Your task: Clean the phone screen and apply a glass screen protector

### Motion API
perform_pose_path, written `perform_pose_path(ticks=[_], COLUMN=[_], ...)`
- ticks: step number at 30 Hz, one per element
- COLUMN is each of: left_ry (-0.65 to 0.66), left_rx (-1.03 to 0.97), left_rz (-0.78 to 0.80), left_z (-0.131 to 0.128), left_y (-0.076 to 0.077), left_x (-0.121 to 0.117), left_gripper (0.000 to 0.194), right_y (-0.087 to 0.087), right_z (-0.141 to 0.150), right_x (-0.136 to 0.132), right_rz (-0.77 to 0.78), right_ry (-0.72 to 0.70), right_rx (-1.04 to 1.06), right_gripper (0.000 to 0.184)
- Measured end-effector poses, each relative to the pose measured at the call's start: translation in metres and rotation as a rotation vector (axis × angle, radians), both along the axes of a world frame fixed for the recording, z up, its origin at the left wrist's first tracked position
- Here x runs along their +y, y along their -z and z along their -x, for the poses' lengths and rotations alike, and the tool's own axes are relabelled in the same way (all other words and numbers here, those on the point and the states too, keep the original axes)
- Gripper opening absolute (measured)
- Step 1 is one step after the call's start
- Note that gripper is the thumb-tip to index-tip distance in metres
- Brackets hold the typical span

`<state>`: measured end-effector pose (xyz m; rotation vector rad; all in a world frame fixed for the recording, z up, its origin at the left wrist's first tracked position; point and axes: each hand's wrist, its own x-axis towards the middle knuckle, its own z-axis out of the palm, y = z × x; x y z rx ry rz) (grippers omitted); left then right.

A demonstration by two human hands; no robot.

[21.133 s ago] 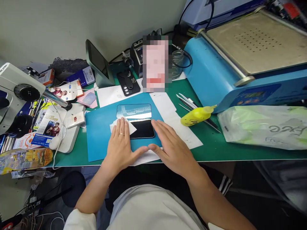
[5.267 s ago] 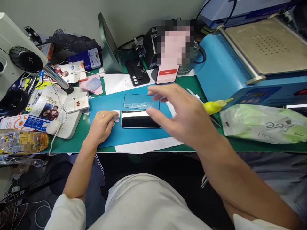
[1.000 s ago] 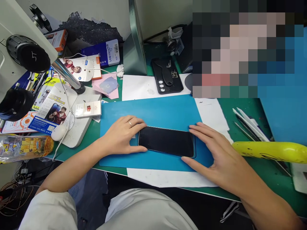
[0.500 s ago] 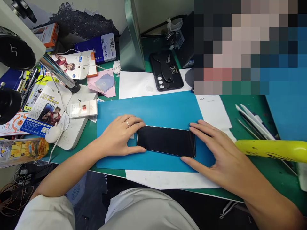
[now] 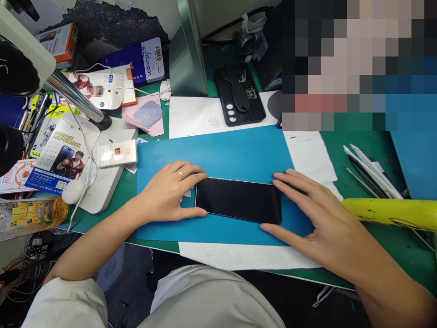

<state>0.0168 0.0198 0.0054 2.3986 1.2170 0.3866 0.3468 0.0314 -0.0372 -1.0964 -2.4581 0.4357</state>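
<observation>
A smartphone (image 5: 239, 200) with a dark screen lies face up and lengthwise on a blue mat (image 5: 218, 146). My left hand (image 5: 172, 191), with a ring on one finger, grips the phone's left end, thumb at the near edge and fingers at the far edge. At the right end, my right hand (image 5: 314, 214) holds the phone the same way, its thumb at the near corner and fingertips at the far one. A bit of something white (image 5: 187, 193) shows by my left palm, mostly hidden. No separate clear glass sheet can be made out on the mat.
A black phone case (image 5: 239, 95) lies on white paper behind the mat. Right are pointed tools (image 5: 372, 171) and a yellow bottle (image 5: 392, 212). Left stand a microscope post (image 5: 78, 100), packets and a small box (image 5: 118, 153). The upper right is pixelated.
Over the last second both hands stay at the phone's ends while the view shifts slightly. Far earlier, my left hand held a white wipe and a clear glass sheet lay behind the phone.
</observation>
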Motion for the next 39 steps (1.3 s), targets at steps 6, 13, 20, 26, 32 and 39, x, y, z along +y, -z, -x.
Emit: perform_pose_path(ticks=[6, 13, 20, 26, 32, 39], left_ry=[-0.003, 0.001, 0.004, 0.015, 0.021, 0.028], left_rx=[-0.002, -0.015, -0.013, 0.007, 0.071, 0.095], left_rz=[0.002, -0.006, 0.004, 0.014, -0.005, -0.022], left_z=[0.0, 0.001, 0.002, 0.002, 0.004, 0.004], left_y=[0.0, -0.001, 0.0, -0.003, -0.007, -0.006], left_x=[0.001, 0.003, 0.005, 0.005, 0.008, 0.012], left_gripper=[0.065, 0.065, 0.066, 0.065, 0.065, 0.068], right_y=[-0.001, -0.001, -0.001, 0.001, -0.001, -0.004], right_z=[0.0, 0.0, 0.0, -0.001, -0.001, -0.001], right_x=[0.0, 0.001, 0.001, 0.002, 0.004, 0.005], right_rz=[0.007, 0.019, 0.037, 0.077, 0.107, 0.151], right_ry=[0.002, 0.0, 0.004, 0.016, 0.013, 0.031], right_rx=[0.001, 0.007, 0.013, 0.041, 0.051, 0.069], right_gripper=[0.073, 0.072, 0.071, 0.074, 0.075, 0.072])
